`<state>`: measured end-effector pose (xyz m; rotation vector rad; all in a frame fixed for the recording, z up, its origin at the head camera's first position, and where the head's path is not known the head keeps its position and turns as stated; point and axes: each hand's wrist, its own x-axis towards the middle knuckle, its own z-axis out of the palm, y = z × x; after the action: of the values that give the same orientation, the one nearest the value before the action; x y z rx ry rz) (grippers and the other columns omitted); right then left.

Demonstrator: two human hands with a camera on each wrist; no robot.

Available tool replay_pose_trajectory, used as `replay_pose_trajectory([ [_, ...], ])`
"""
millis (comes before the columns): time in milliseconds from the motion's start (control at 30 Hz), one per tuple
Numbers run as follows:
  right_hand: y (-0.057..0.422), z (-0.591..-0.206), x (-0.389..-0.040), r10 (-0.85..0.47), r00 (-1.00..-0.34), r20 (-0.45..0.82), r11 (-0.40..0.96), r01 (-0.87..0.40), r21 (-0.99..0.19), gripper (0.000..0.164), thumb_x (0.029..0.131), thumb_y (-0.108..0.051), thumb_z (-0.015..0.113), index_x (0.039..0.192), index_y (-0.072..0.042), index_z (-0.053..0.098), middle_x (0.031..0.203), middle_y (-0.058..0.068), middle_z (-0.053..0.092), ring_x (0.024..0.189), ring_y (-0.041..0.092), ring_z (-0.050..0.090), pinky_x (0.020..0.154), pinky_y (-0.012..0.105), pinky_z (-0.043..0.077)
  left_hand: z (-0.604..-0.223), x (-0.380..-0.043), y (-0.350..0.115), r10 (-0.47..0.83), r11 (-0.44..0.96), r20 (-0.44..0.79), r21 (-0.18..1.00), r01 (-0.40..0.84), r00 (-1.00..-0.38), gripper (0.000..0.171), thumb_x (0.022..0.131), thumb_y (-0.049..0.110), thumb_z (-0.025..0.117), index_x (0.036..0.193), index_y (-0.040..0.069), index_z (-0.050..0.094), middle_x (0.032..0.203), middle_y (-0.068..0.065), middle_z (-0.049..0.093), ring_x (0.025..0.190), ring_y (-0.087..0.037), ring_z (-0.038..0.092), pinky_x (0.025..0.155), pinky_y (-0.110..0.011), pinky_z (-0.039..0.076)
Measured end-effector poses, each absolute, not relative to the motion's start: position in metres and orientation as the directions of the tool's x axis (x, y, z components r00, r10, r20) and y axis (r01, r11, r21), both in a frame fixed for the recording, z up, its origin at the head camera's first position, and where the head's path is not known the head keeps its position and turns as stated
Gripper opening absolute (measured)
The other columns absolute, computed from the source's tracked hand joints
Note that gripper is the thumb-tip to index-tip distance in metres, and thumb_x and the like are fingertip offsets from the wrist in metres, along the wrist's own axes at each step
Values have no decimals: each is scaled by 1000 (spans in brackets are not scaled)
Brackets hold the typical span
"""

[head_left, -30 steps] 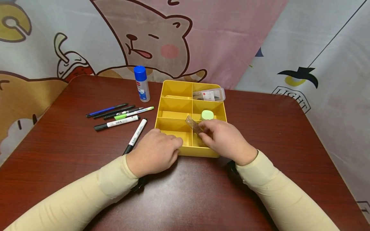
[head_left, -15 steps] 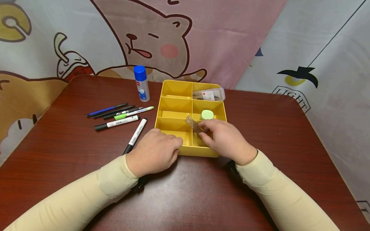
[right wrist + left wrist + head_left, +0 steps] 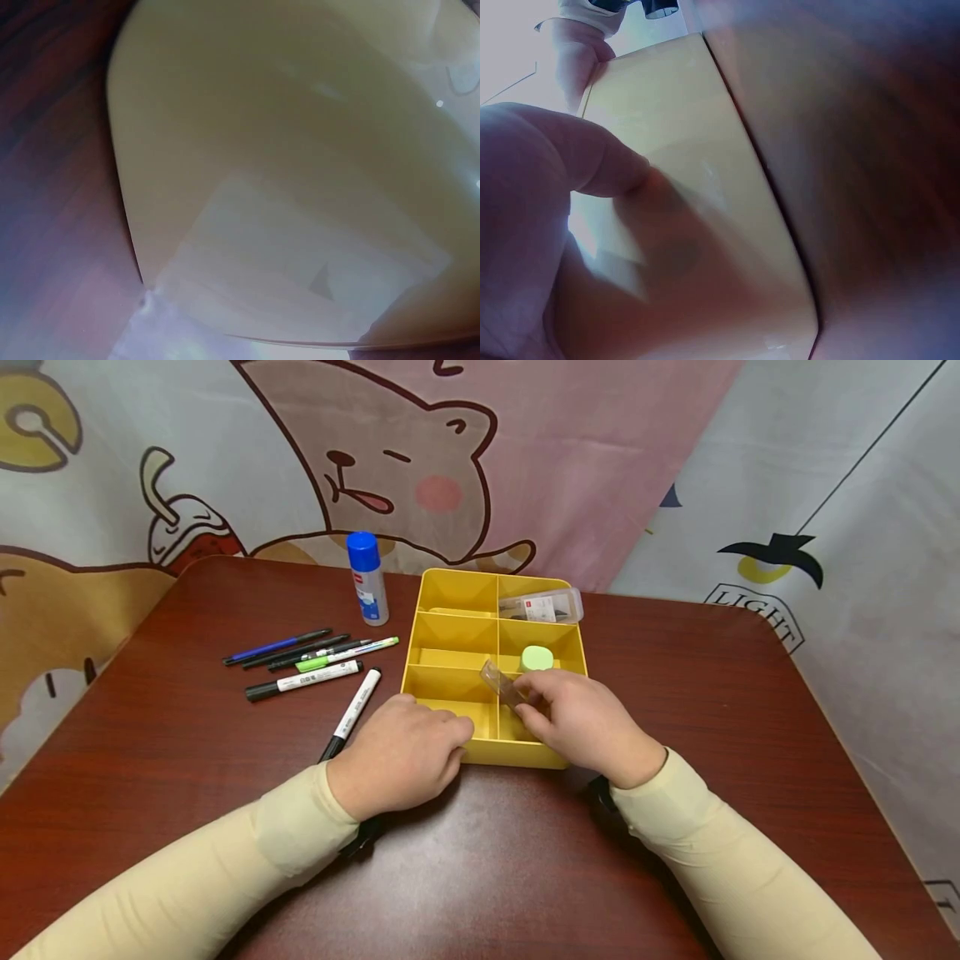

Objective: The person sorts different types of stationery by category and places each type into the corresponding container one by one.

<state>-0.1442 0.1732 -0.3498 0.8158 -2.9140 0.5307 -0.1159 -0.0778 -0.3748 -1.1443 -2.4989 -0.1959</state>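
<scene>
A yellow divided organizer box (image 3: 517, 755) sits on the table in front of me. My left hand (image 3: 401, 756) grips its front wall at the near left. In the left wrist view the thumb (image 3: 607, 161) presses on the outer face of that wall. My right hand (image 3: 588, 722) is over the near right compartment, pinching a clear flat strip (image 3: 497, 679) between thumb and fingers. This strip tilts up to the left, past the middle divider; its lower end is hidden by the hand. In the right wrist view the box's outer wall (image 3: 225, 135) fills most of the picture.
A pale green-topped item (image 3: 537, 658) stands in the middle right compartment. A clear case (image 3: 547, 607) leans in the back right one. Left of the box are a blue-capped glue stick (image 3: 368, 581), several pens (image 3: 277, 645) and two white markers (image 3: 357, 704), one beside my left wrist.
</scene>
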Motion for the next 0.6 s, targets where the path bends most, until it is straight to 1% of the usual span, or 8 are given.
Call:
replay_pose_trajectory([
  [600, 173, -349, -144, -491, -858, 153, 800, -513, -310, 23, 96, -18, 71, 117, -10, 74, 99, 3, 76, 89, 18, 70, 83, 42, 58, -375, -116, -77, 701, 657, 389, -24, 754, -598, 26, 89, 20, 68, 70, 19, 51, 58, 7, 47, 46, -13, 45, 49, -36, 30],
])
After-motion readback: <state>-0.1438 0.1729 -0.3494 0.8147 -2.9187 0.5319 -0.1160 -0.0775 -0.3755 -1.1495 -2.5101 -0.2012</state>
